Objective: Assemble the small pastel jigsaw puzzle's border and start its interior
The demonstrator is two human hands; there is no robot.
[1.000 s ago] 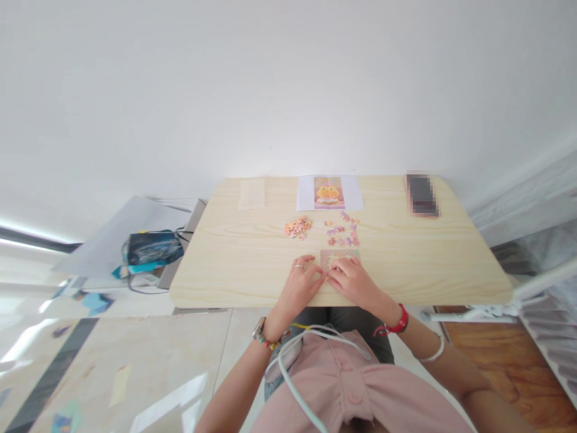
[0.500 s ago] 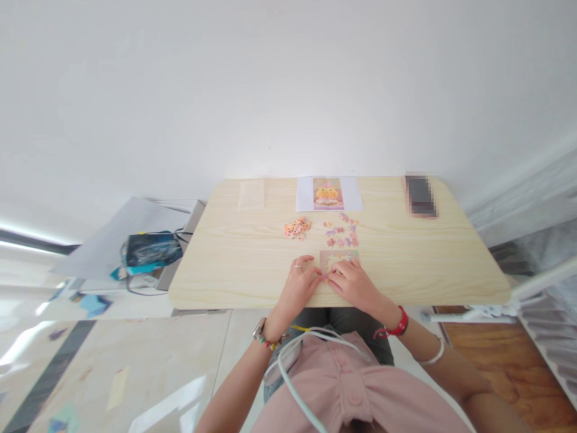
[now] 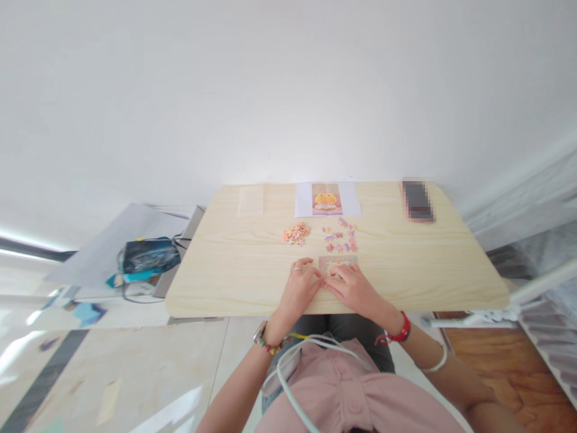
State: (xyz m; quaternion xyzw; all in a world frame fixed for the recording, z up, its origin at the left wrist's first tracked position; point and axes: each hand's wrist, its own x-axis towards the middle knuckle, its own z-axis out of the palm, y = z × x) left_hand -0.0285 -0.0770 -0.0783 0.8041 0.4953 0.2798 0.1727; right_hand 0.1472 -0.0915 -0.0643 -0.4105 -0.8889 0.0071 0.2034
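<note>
My left hand [image 3: 301, 288] and my right hand [image 3: 353, 286] meet fingertip to fingertip at the near edge of a small, partly assembled jigsaw panel [image 3: 337, 261] on the pale wooden table [image 3: 234, 270]. Both hands have bent fingers pressed on the panel's lower left corner. Whether a piece sits under them is hidden. Beyond the panel lie scattered pink and purple loose pieces [image 3: 340, 238] and a heap of orange pieces [image 3: 296, 233]. A reference picture of a yellow duck [image 3: 327, 199] lies at the far edge.
A phone [image 3: 417, 201] lies at the table's far right, and a pale translucent sheet [image 3: 250, 199] at the far left. A dark bag with cables [image 3: 145, 257] rests on a grey box left of the table. A white frame [image 3: 496, 313] stands at the right.
The head camera tilted slightly, so the table sits lower in view. Both hands stay together at the panel's near left corner, with only small finger movement.
</note>
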